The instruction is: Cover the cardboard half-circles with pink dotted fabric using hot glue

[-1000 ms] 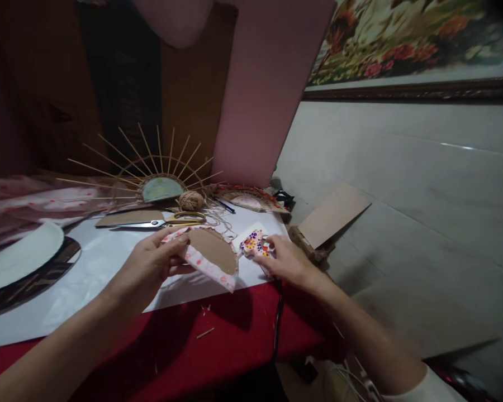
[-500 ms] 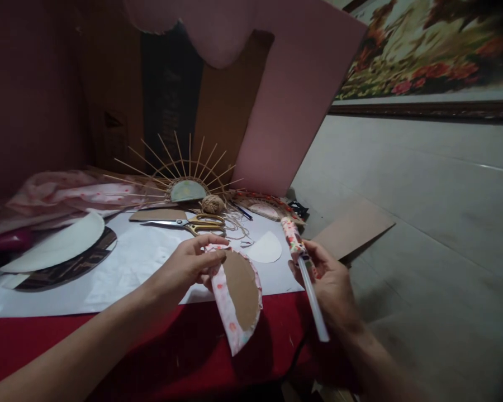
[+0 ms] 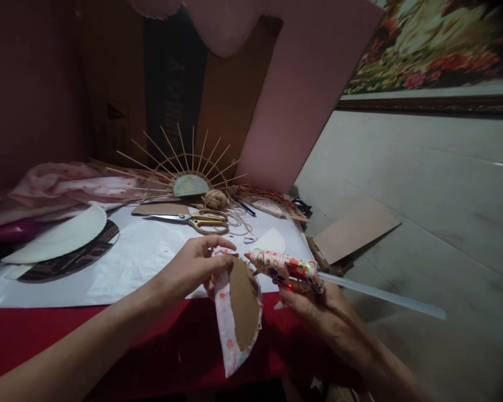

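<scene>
My left hand (image 3: 205, 261) pinches the upper end of a half-round cardboard piece (image 3: 245, 304), whose edges are wrapped in pink floral fabric (image 3: 225, 329). My right hand (image 3: 314, 307) is closed around a glue gun (image 3: 287, 267) with a flowery covering. A long clear glue stick (image 3: 385, 293) juts from its back toward the right, and a small red light glows on its underside. The gun's nozzle points left, close to the cardboard's upper right edge; whether they touch I cannot tell. A white half-round piece (image 3: 271, 240) lies partly hidden behind the gun.
Gold-handled scissors (image 3: 207, 221) lie beside a twine ball (image 3: 215, 199). Behind stands a half-round base with thin radiating sticks (image 3: 191, 185). White and dark half-round pieces (image 3: 65, 237) rest at left, crumpled fabric (image 3: 67, 181) behind them. A cardboard sheet (image 3: 356, 229) leans at right.
The glue gun has swung from pointing upward to pointing left, and my right hand has brought it nearer the cardboard piece. My left hand keeps its hold, with the piece slightly turned.
</scene>
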Action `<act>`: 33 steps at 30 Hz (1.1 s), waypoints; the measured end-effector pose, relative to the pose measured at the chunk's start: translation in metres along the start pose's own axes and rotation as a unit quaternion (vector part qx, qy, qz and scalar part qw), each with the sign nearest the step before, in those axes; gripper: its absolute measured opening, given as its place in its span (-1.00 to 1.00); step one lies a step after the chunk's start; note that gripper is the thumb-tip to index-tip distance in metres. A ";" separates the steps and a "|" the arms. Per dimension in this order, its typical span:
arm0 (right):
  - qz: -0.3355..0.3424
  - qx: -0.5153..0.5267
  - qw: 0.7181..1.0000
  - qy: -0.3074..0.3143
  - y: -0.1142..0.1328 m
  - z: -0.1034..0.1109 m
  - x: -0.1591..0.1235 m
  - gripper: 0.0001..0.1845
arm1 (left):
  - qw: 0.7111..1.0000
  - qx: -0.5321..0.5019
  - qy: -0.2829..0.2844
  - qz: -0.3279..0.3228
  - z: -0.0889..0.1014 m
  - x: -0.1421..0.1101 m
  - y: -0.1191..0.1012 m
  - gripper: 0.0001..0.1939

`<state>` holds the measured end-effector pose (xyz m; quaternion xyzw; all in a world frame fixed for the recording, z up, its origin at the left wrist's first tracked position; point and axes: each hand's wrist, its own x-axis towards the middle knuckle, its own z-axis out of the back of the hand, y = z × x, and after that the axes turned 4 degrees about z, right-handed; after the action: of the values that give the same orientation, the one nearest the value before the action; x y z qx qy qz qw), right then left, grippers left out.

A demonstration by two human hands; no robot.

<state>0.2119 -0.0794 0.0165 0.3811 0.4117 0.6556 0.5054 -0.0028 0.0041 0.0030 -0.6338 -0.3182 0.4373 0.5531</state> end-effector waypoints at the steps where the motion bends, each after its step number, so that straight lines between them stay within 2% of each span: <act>1: 0.002 -0.023 1.000 0.007 0.001 0.002 0.001 -0.77 | 1.000 0.002 0.003 0.001 0.000 0.000 0.000 -0.70; 5: 0.075 -0.196 0.978 0.013 0.003 0.010 0.004 -0.78 | 1.000 0.008 0.019 0.008 -0.001 0.001 0.001 -0.71; 8: 0.153 -0.298 0.942 0.033 0.001 0.014 0.007 -0.77 | 0.999 0.015 0.026 0.011 -0.001 0.000 0.002 -0.74; 11: 0.247 -0.376 0.891 0.059 -0.002 0.015 0.008 -0.73 | 0.999 0.020 0.024 0.019 -0.003 -0.002 0.002 -0.76; 13: 0.275 -0.418 0.862 0.080 -0.003 0.015 0.008 -0.73 | 0.999 0.017 0.031 0.024 -0.004 -0.003 0.001 -0.75; 15: 0.275 -0.446 0.847 0.096 -0.002 0.014 0.007 -0.77 | 0.999 0.015 0.041 0.027 -0.004 -0.004 0.001 -0.74; 19: 0.268 -0.477 0.831 0.106 -0.001 0.014 0.004 -0.84 | 0.998 0.028 0.042 0.025 -0.006 -0.004 0.000 -0.73; 23: 0.254 -0.489 0.828 0.108 -0.003 0.015 0.003 -0.80 | 0.998 0.027 0.047 0.018 -0.007 -0.003 0.003 -0.73; 33: 0.290 -0.497 0.813 0.088 -0.003 0.012 0.001 -0.80 | 0.999 0.024 0.047 -0.006 -0.006 -0.004 0.007 -0.75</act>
<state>0.2239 -0.0760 0.0188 0.1204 -0.0563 0.9179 0.3740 0.0006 -0.0034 -0.0034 -0.6382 -0.2848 0.4112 0.5852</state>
